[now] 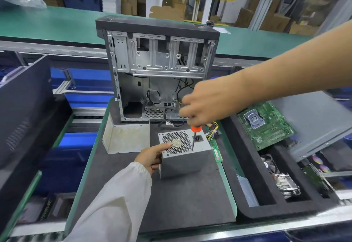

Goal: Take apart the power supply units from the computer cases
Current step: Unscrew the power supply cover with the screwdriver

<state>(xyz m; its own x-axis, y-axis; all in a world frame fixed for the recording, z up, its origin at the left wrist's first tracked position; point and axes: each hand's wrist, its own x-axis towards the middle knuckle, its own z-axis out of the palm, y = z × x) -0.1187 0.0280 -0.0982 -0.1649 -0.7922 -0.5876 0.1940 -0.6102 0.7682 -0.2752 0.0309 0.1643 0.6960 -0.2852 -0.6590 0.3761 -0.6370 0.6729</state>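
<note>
A grey power supply unit (182, 158) stands on the dark mat (171, 200), its honeycomb fan grille facing up. My left hand (152, 157) grips its left edge, thumb on the grille. My right hand (205, 104), blurred, holds a screwdriver (194, 137) with an orange handle upright; its tip touches the unit's top face near the socket. Coloured wires (213, 130) trail from the unit's far right. Behind it the opened computer case (158, 66) stands upright with its side off.
A bent metal cover (125, 138) lies left of the unit. A memory stick (217, 151) lies to its right. A black foam tray (266, 200) at right holds a green motherboard (266, 125), a heatsink (287, 182) and a grey panel (320, 123). A dark panel (24, 112) leans at left.
</note>
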